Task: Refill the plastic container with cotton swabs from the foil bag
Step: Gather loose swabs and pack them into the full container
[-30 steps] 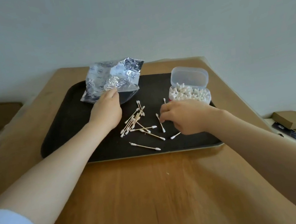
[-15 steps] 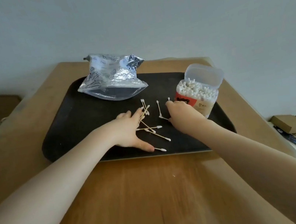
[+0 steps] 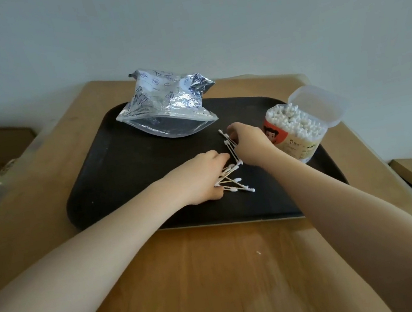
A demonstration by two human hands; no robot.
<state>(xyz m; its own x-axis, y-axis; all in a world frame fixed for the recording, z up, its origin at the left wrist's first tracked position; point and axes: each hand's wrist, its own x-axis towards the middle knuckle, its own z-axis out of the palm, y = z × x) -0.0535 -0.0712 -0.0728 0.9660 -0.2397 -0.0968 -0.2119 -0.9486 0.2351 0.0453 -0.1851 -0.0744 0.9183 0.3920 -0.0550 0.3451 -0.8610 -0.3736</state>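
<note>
Loose cotton swabs [image 3: 232, 178] lie btwn my hands on the tray [image 3: 111, 176], light, thin, prone to roll, so my left hand [image 3: 197, 177] rakes w/ flat fingers, my right hand [image 3: 249, 140] pinches several mid-stick, container [image 3: 297, 132] just right of it.

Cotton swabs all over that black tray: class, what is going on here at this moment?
A person is gathering loose wooden-stemmed cotton swabs scattered on the black rectangular tray. The left hand rests over a small pile of them, while the right hand pinches several swabs together. The clear round plastic container stands on the tray's right side, lid flipped open and already packed with swabs. The crinkled silver foil bag lies untouched at the far end of the tray.
</note>
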